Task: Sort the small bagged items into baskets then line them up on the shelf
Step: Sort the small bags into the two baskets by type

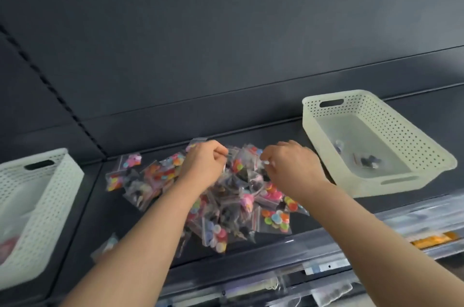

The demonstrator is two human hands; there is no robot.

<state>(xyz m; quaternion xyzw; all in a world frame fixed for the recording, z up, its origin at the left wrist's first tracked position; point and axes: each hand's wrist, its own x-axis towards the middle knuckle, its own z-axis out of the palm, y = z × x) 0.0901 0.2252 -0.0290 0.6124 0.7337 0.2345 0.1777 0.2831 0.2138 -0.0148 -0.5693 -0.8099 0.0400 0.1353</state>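
Nearest to us are two bare forearms, the left forearm (140,239) and the right forearm (351,226), rising from the bottom edge toward the shelf (85,206). The left hand (204,163) has its fingers curled and seems to pinch the edge of a clear bag (232,156). The right hand (291,163) is curled the same way, pinching what looks like the pale corner of a second bag (266,162) (motion blur keeps us from being surer). The hands are close together but apart.

Under and around both hands lies the pile of bagged items (221,206). It is made up of clear packets, many holding bright round pieces and some holding dark ones. A stray packet (106,246) lies nearer us than the left hand and off to its left. Just right of the right hand and a little beyond it stands the right basket (401,126), with only a few dark packets (364,161) in its bottom. Well out to the left of the left hand, the left basket (50,193) holds something pinkish low down, too blurred to name.

We judge the sorting barely begun, since most packets are still in the pile and both baskets are close to bare. The baskets also sit askew, so lining them up is yet to come.
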